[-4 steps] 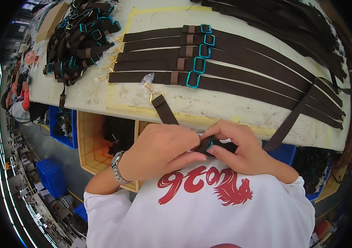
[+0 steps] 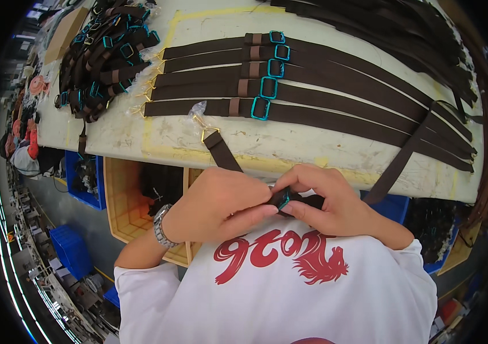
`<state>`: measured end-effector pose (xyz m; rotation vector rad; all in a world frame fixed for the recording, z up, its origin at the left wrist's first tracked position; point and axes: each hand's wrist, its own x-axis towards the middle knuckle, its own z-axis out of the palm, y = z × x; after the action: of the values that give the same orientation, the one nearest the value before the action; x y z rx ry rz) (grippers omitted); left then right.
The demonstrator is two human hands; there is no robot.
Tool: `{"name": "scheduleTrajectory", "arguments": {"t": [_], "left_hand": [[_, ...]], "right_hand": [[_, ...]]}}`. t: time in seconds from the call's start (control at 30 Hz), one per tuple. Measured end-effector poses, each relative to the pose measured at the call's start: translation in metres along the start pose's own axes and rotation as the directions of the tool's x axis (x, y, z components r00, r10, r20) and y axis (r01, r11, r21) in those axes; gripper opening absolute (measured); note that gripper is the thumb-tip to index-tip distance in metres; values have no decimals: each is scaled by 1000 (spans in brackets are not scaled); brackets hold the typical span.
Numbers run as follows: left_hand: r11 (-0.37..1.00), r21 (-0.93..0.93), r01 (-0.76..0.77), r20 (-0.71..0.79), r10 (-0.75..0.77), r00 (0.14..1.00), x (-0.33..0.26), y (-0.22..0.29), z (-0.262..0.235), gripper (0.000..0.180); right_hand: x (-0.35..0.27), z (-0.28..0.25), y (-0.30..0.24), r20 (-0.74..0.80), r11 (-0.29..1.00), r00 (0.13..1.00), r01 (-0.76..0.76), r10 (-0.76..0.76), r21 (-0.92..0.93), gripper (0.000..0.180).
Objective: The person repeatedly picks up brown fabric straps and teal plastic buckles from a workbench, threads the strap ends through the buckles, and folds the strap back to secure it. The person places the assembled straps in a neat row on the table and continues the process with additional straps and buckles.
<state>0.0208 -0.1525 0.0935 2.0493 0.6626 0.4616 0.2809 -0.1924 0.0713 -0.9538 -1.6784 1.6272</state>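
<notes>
Both my hands meet in front of my chest at the table's near edge, closed on one dark brown webbing strap [image 2: 222, 152]. My left hand [image 2: 218, 200], with a metal watch on its wrist, pinches the strap beside a teal-wrapped buckle [image 2: 284, 200]. Thumb and fingers of my right hand [image 2: 330, 200] grip the strap at the buckle's other side. One strap end lies on the table with a gold-coloured triangular ring and clasp [image 2: 209, 132] in clear plastic. Another length rises to the table at right. My fingers hide how the webbing runs through the buckle.
Several finished-looking straps [image 2: 198, 107] with teal buckles lie side by side on the white table [image 2: 290, 140]. A heap of buckled straps [image 2: 103, 63] sits at left, loose dark webbing [image 2: 381, 40] at far right. Wooden bins [image 2: 123, 195] and blue crates [image 2: 72, 249] stand below.
The whole view has shifted slightly, so the table and straps sit a little further left. Both hands keep their grip at the buckle, with little visible movement of the fingers.
</notes>
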Motion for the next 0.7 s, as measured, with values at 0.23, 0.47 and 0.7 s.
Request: {"name": "scheduleTrajectory", "arguments": {"t": [0.23,0.47,0.7], "left_hand": [[871,-476,124,-319,-302,898,3,7,-20,16],[903,-174,-393,-590,225,776,37,72,-97,39],[730,-366,-577,-777,102,621,77,88,-86,36]], "right_hand": [[6,-21,-17,22,995,994,103,-103,-5,32],[37,-79,-118,107,595,681,696,-724,-403,31],[27,-71,-126,74,508,724,550,-686,-662,42]]}}
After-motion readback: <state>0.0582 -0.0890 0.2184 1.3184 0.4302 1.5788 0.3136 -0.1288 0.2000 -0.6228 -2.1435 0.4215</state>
